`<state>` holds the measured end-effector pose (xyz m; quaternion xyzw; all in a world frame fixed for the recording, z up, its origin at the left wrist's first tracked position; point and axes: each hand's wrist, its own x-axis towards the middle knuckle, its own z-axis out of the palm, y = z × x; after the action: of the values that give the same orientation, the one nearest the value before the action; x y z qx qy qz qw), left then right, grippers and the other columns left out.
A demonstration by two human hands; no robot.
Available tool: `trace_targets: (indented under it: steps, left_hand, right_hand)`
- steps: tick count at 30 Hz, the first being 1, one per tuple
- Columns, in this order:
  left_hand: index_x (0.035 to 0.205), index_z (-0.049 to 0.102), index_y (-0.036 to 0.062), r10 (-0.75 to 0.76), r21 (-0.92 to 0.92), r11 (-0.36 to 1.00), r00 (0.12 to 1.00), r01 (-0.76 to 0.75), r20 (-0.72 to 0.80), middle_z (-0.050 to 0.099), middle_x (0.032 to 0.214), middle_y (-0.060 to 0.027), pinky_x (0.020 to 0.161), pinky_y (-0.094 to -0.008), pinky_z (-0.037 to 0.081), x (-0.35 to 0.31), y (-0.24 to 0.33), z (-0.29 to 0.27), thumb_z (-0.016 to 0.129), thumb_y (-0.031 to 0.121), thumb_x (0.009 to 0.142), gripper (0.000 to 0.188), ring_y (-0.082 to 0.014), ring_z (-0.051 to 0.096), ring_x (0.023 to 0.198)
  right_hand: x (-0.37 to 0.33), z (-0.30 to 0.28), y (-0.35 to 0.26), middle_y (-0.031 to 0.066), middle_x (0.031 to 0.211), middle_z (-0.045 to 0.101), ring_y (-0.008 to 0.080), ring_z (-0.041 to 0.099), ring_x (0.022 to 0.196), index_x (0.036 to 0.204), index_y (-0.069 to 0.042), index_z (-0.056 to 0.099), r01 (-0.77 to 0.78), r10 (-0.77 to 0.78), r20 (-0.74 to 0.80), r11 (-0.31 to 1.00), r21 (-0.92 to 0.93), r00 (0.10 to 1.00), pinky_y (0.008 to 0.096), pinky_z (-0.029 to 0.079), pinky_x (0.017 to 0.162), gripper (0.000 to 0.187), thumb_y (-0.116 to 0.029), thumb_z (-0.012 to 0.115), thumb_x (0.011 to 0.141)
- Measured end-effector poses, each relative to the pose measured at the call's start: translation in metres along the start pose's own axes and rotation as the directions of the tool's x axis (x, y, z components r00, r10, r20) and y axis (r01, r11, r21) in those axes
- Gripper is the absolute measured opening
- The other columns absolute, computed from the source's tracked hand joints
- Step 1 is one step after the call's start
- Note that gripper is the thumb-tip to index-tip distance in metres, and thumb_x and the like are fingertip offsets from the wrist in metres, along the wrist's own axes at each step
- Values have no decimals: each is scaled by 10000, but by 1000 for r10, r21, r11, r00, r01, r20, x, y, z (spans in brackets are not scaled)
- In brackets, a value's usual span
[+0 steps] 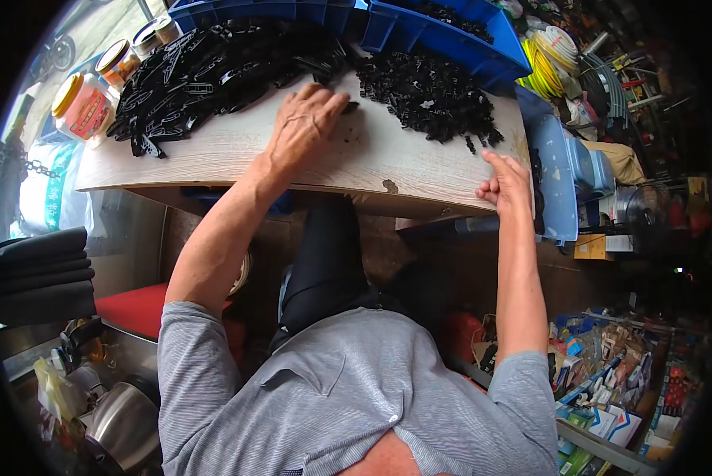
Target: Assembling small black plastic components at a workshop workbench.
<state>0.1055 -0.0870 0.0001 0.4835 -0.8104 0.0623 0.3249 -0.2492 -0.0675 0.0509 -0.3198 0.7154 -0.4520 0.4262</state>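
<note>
My left hand [302, 120] is over the white tabletop [237, 147], back upward, fingers bent down at the front edge of a heap of long, flat black plastic pieces [201, 75]. Motion blurs its fingertips, so I cannot tell what they hold. A dark piece [351, 107] shows beside its fingers. Near the table's right front corner, my right hand [508, 182] has its uppermost finger stretched forward, apart from the other bent fingers, with nothing visible in the gap. Just beyond it spreads a heap of small black plastic parts [427, 95], a few lying loose at its near edge.
Blue bins [443, 40] stand behind the heaps. Lidded jars [82, 107] line the table's left end. A light-blue plastic container [558, 174] adjoins the right edge. Coiled yellow hose [538, 67] and crowded goods lie farther right. A steel pot [124, 424] sits at lower left.
</note>
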Motion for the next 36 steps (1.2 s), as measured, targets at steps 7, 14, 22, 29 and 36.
trace_targets:
  steps: [7,14,22,29,36]
  left_hand:
    - [1027,638,95,11,40,999,999,-9,-53,659,985,-63,852,-429,429,-1,4,6,633,175,875,171,-267,556,1089]
    - [1058,683,68,-92,-88,994,947,68,-309,653,1099,-101,855,-417,469,-1,25,-4,721,180,839,249,-296,590,1025]
    - [1209,636,24,-343,-911,386,939,143,2,597,1246,-102,730,-255,537,-6,126,34,630,6,926,284,-131,644,858]
    - [1039,686,-13,-313,-897,287,918,335,243,703,922,-70,718,-251,542,7,128,35,638,64,927,145,-112,650,809]
    - [958,671,-48,-363,-891,-100,817,444,448,673,765,-63,622,-246,546,12,119,37,624,100,928,158,-103,642,669]
  right_hand:
    - [4,21,-9,69,760,628,132,509,430,996,-58,674,38,-20,51,922,-385,998,286,465,380,252,-246,748,845]
    - [10,4,3,5,542,480,135,516,439,956,-101,656,-15,29,64,978,-208,998,299,492,421,202,-269,713,858]
    - [-46,35,10,36,479,480,218,608,458,904,-43,619,-93,-4,534,984,154,845,421,589,488,212,-241,669,850]
    - [-49,42,20,49,485,478,229,590,443,921,-34,614,-88,-15,544,983,163,839,448,587,482,273,-305,609,892]
    - [-67,53,16,30,536,511,206,618,486,1106,-65,577,-22,-126,466,954,300,876,442,594,484,339,-310,681,897]
